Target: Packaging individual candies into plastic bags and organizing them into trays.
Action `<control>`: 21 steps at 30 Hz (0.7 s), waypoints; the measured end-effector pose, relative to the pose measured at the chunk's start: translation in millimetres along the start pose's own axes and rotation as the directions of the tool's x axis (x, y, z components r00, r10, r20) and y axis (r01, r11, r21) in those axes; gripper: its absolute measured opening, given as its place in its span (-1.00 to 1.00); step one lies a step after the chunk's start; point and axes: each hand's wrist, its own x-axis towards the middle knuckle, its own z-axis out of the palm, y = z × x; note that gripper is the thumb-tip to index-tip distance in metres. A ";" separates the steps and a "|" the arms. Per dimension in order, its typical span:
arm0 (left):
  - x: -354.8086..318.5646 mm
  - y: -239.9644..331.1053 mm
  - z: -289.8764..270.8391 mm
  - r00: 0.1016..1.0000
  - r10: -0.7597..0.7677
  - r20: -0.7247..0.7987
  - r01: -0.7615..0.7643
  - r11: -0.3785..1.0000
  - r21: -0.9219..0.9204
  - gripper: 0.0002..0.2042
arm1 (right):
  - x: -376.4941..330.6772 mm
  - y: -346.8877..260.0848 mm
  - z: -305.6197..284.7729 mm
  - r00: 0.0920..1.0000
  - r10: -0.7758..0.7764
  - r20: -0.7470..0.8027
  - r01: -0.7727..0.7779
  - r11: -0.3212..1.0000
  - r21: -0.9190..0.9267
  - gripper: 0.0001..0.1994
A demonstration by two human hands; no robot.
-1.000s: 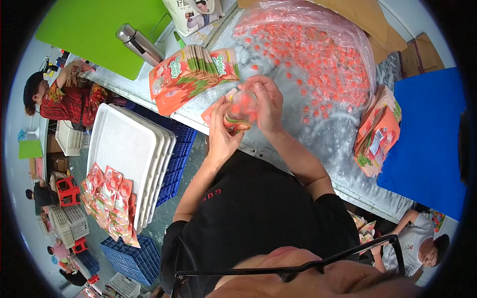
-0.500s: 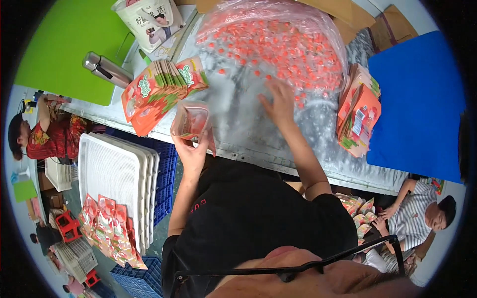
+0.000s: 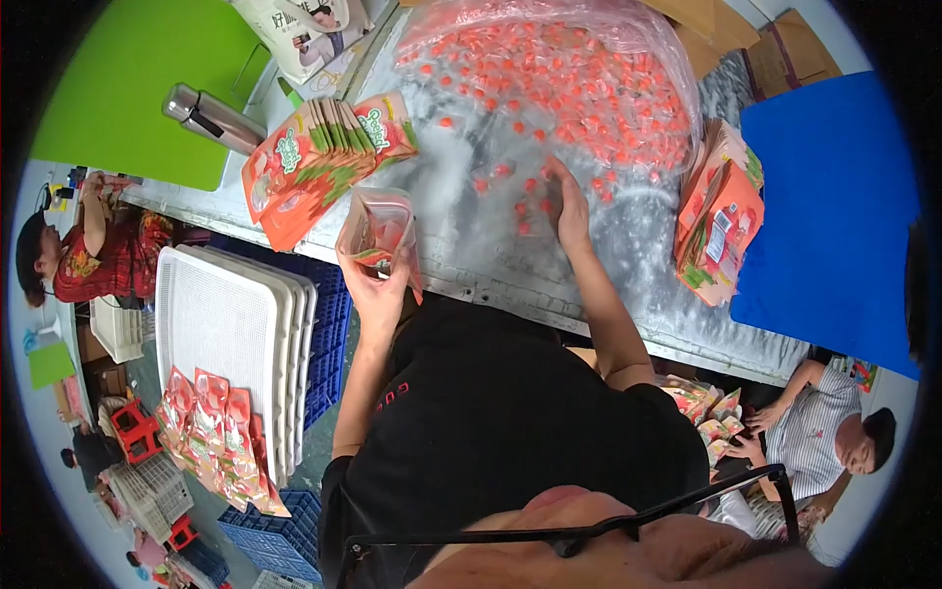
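The left hand (image 3: 378, 285) grips an open pouch (image 3: 378, 228) from below, fingers wrapped round its lower part, mouth turned up; a few red sweets show through its clear face. The pouch is held over the near edge of the table (image 3: 608, 294), just in front of the person's chest.

The right hand (image 3: 567, 204) lies well to the right of the pouch and farther out on the table, palm down, fingers curled over a few loose sweets (image 3: 525, 206). Whether it has actually picked any up cannot be told; the fingertips hide what is under them. Beyond and around this hand spreads the big heap of sweets (image 3: 579, 88) on a clear plastic sheet (image 3: 677, 118).

Up and left of the held pouch a fanned stack of flat pouches (image 3: 314, 162) lies on the table, with a steel flask (image 3: 211, 118) farther left beside a green board (image 3: 128, 88). Right of the reaching hand sits another pile of pouches (image 3: 721, 221), next to a blue board (image 3: 834, 206).

Below the left hand, off the table, white trays (image 3: 231, 344) stand stacked on blue crates (image 3: 329, 353), with filled pouches (image 3: 211, 422) lying at their lower edge. Other people work at the far left and lower right.
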 end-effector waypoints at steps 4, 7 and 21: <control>-1.4 -1.8 -1.9 1.000 -0.019 -0.012 0.019 1.000 -0.018 -0.29 | -6.5 -1.3 -9.1 0.963 -0.227 0.147 0.270 0.854 -0.445 -0.61; -2.4 -3.5 -3.0 1.000 -0.011 -0.015 0.010 1.000 -0.022 -0.28 | -11.4 0.0 -8.3 0.907 -0.333 0.257 0.420 0.689 -0.591 -0.58; -1.3 -6.3 -3.9 1.000 -0.023 -0.004 0.023 1.000 -0.010 -0.28 | 7.3 -2.1 -19.8 0.848 -0.278 0.452 0.526 0.549 -0.649 -0.45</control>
